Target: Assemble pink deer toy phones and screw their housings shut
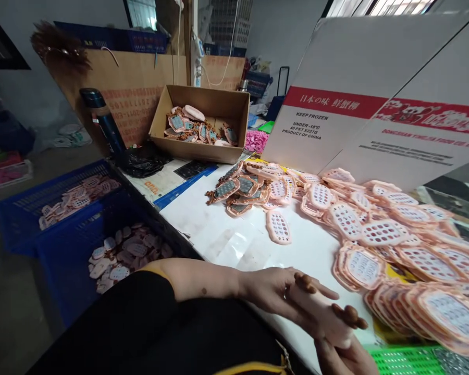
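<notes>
Low in the view, near the table's front edge, is a pink toy phone casing [320, 315] with brown rounded knobs at both ends. My left hand [271, 291] comes in from the left and is closed around one end of it. The opposite end is gripped by my right hand [346, 359], which is partly cut off by the bottom edge. Just beyond my hands stands a leaning stack of pink perforated panels [418, 312]. A single pink panel [279, 227] lies flat on the white table surface [234, 245].
A heap of pink panels [383, 232] covers the right side, below a large white carton [375, 99]. Darker-backed casings [246, 187] are piled mid-table. Behind stands an open cardboard box [199, 151] holding more. Blue crates [58, 281] sit left; a green basket [406, 362] is front right.
</notes>
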Demonstrator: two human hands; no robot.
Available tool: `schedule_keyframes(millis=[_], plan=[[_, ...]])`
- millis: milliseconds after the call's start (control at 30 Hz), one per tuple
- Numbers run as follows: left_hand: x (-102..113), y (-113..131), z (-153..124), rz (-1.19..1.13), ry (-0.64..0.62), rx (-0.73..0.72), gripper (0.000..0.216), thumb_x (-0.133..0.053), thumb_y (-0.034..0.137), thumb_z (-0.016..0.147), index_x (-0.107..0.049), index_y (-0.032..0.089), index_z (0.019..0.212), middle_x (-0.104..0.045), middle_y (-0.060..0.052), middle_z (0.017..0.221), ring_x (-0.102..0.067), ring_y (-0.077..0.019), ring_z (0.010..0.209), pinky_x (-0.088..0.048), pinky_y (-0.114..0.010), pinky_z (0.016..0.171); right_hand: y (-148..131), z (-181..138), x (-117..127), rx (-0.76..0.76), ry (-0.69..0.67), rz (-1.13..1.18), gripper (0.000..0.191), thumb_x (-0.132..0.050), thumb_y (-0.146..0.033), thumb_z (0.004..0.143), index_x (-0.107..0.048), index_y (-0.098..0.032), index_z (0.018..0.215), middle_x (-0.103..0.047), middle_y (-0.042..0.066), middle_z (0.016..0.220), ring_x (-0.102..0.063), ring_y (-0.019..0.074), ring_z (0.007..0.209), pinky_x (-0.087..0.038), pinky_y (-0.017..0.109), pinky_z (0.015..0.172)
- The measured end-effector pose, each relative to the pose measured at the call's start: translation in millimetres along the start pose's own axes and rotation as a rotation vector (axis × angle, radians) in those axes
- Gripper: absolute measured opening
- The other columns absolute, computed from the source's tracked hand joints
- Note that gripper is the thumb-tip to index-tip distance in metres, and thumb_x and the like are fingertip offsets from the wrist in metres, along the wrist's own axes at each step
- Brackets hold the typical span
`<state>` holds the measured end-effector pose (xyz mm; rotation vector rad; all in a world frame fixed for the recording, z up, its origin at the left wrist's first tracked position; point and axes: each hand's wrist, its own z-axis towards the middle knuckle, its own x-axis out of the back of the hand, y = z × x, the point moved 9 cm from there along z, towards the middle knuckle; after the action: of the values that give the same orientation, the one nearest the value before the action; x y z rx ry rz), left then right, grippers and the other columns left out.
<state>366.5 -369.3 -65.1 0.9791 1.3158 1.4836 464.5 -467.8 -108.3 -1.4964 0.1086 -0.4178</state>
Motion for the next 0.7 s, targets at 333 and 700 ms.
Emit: schedule_keyframes(millis=[333, 700], plan=[[38, 17, -32, -0.310, 0.151, 0.039, 0.084, -0.086, 0.059, 0.062, -0.067, 0.013, 0.130, -0.068, -0.015, 0.127, -0.061, -0.0326, 0.126, -0.047, -0.042, 0.106, 7, 15, -33, -0.039, -0.198, 0.069, 0.061, -0.074, -0.058, 0.078, -0.064, -0.031, 0.132, -0.068, 0.011, 0.137, -0.070, 0.0333, 0.120, -0.062, 0.042, 0.094], [270, 105, -204, 0.925, 0.801, 0.655, 0.069, -0.080, 0.060, 0.062, -0.073, 0.017, 0.115, -0.071, -0.015, 0.126, -0.062, -0.0369, 0.122, -0.042, -0.047, 0.110, 11, 32, -57, -0.115, -0.241, -0.172, 0.052, -0.059, -0.067, 0.084, -0.077, -0.022, 0.102, -0.079, 0.013, 0.107, -0.075, 0.0284, 0.100, -0.063, 0.041, 0.089]])
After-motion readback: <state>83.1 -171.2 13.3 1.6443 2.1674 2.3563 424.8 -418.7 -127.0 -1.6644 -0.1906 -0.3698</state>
